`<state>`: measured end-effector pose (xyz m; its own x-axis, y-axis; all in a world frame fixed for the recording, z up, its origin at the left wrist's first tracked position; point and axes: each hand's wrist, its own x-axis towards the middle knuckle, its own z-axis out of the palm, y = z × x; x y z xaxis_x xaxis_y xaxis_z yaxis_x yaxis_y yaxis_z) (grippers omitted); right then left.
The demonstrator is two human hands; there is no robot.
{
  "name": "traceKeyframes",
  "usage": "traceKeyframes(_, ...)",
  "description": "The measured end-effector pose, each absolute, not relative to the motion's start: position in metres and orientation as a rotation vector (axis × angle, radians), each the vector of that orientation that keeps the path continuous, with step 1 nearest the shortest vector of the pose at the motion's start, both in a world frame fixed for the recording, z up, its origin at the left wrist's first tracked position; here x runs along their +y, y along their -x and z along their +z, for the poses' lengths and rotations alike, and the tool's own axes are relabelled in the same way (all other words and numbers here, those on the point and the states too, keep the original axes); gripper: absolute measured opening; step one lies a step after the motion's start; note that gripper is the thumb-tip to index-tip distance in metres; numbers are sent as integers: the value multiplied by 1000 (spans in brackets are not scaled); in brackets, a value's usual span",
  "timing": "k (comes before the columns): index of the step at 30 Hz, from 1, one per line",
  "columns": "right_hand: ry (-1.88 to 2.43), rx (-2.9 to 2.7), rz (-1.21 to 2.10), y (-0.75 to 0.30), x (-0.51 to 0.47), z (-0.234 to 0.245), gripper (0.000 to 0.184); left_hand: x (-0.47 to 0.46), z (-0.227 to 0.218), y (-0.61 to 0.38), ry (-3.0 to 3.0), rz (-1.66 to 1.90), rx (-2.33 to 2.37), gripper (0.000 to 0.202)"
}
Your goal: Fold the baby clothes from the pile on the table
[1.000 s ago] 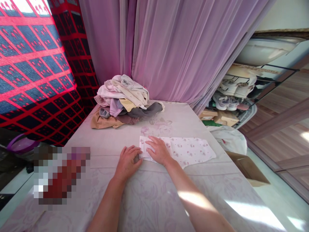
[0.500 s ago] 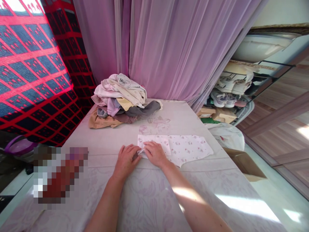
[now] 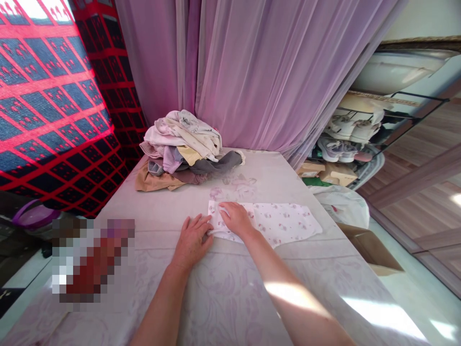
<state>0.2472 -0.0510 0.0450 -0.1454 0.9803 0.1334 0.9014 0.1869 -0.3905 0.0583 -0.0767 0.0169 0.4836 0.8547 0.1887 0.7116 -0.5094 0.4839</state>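
White printed garment (image 3: 288,221) lay flat on the floral-covered table (image 3: 223,298), left hand (image 3: 192,240) loosely spread against its left end, right hand (image 3: 236,221) over it, pinching or not I couldn't tell; cardboard box (image 3: 370,245) gaped, purple-rimmed bucket's (image 3: 36,218) contents unclear; clothes pile (image 3: 180,144) sat before lilac curtains (image 3: 252,72)

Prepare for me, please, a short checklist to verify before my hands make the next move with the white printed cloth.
1. White printed cloth, right part flat on the table: ok.
2. Right hand on the cloth's left part: ok.
3. Left hand at the cloth's left end: ok.
4. Clothes pile apart from the cloth: ok.
5. Cloth under the right hand free of creases: cannot tell, hidden.
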Motion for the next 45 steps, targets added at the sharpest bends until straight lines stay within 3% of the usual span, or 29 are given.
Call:
traceKeyframes(3, 1896, -2137, 365, -241, -24, 54, 29, -77, 16, -57, -2393, 558, 1287, 20)
traceKeyframes(9, 1973, -2174, 544, -239, 12, 57, 14, -77, 15, -57, -2406, 602, 1272, 23)
traceKeyframes(19, 1806, -2234, 653, -247, 12, 66, 7, -78, 20, -59, -2386, 560, 1286, 20)
traceKeyframes(27, 1763, -2120, 782, -248, 15, 51, 36, -78, 20, -58, -2399, 541, 1276, 21)
traceKeyframes(39, 1889, -2096, 274, -235, -1, 30, 39, -78, 19, -58, -2372, 527, 1267, 17)
traceKeyframes(45, 1697, -2058, 219, -235, -15, 22, 36, -79, 17, -58, -2373, 598, 1271, 42)
